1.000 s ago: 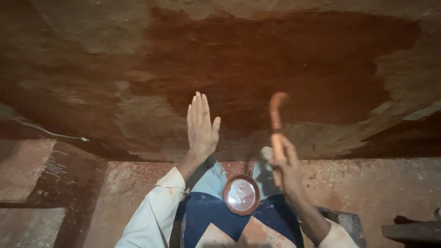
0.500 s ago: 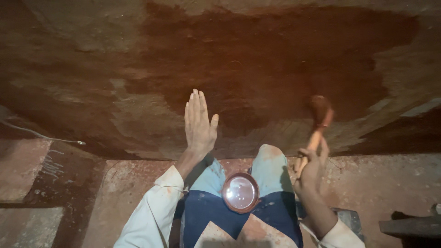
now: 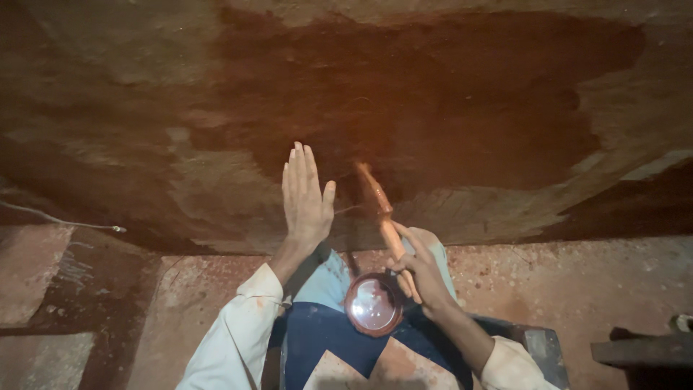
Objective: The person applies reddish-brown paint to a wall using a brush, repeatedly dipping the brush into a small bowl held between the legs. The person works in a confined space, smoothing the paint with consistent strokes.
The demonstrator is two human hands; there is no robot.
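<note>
Brush in right hand, just beside flat left hand.

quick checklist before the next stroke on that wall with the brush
1. Right hand grips the brush by its handle: ok.
2. Brush head is at the wet reddish patch of the wall: ok.
3. Left hand lies flat and open on the wall, beside the brush and not under it: ok.
4. Small round bowl sits on the lap, upright: ok.
5. Bowl holds enough to reload: cannot tell, only a shine shows.
6. Loose wire at left is apart from both hands: ok.
</note>
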